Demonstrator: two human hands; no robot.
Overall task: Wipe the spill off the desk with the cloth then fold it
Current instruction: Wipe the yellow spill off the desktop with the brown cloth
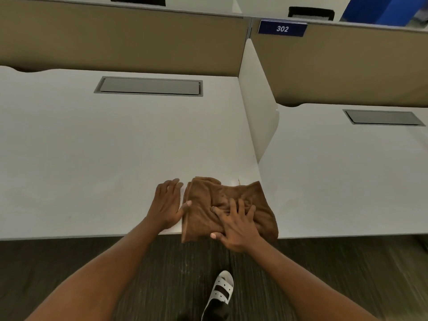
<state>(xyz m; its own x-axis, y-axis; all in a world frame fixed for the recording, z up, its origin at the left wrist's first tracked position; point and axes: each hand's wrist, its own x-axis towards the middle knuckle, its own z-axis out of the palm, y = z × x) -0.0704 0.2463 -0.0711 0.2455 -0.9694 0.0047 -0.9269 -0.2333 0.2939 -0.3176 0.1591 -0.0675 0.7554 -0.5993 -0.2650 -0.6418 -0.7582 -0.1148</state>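
white desk (92,147) with divider, lower centre of frame: brown cloth (259,200) bunched at front edge. right hand (236,225) flat, pressing cloth. left hand (168,205) flat on desk, thumb touching cloth.

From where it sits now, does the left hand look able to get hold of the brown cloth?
Probably yes. The left hand lies flat on the desk right beside the cloth, thumb at its left edge, nothing between them. The right hand presses only the cloth's middle.
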